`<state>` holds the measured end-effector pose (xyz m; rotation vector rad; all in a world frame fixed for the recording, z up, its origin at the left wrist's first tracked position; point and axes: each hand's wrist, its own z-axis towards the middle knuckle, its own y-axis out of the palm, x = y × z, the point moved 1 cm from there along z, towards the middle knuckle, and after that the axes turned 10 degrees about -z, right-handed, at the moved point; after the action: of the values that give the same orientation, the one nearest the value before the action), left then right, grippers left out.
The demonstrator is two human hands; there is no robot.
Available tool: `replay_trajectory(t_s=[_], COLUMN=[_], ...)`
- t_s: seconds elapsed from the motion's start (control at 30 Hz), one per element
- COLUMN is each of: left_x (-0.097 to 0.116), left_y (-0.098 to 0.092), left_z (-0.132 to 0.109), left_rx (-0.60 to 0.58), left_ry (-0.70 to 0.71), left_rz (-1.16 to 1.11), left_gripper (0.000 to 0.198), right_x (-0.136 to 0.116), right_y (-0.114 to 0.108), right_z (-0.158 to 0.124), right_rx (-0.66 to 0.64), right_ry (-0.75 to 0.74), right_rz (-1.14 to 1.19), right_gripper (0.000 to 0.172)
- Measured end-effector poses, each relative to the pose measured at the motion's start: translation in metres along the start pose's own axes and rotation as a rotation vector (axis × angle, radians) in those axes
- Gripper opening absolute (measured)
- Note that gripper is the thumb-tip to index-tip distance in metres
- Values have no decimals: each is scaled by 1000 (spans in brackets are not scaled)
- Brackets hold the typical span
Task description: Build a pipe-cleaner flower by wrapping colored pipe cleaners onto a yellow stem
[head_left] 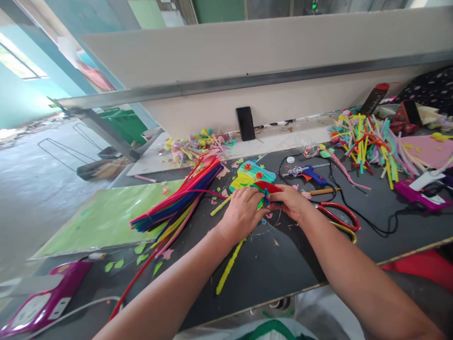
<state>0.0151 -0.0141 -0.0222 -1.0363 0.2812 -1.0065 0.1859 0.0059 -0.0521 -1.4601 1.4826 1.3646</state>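
Near the middle of the dark table, my left hand (242, 210) and my right hand (289, 202) meet, fingers closed on a colourful pipe-cleaner piece (268, 187). Red, blue and green parts of it show between the fingertips; the rest is hidden. Just behind them, a yellow and light-blue fuzzy panel (260, 174) with orange-red flowers lies on the table; whether it joins the held piece, I cannot tell. Yellow fuzzy stems (231, 267) stick out beside and below my left hand. To the left lies a bundle of long pipe cleaners (180, 198) in red, blue and yellow.
Right of my hands lie red-handled scissors (339, 213), a blue glue gun (314, 174) and its black cord. Pipe-cleaner pieces (368, 141) are heaped farther right. A phone (245, 123) leans on the back board. Purple power strips (423, 193) sit at both sides; a green sheet (106, 215) lies left.
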Motion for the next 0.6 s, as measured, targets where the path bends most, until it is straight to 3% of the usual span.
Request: replay_trajectory(t_s=[0.43,0.6], left_x=[1,1], left_y=[7,7], left_z=[-4,-5], left_rx=[-4,-3], left_ry=[53,70], left_rz=[148,162], left_gripper=[25,27], right_x=[4,1], right_y=[5,5], right_z=[1,-2], right_rx=[9,-8], right_ry=[11,6], right_rz=[81,149], right_gripper=[28,13])
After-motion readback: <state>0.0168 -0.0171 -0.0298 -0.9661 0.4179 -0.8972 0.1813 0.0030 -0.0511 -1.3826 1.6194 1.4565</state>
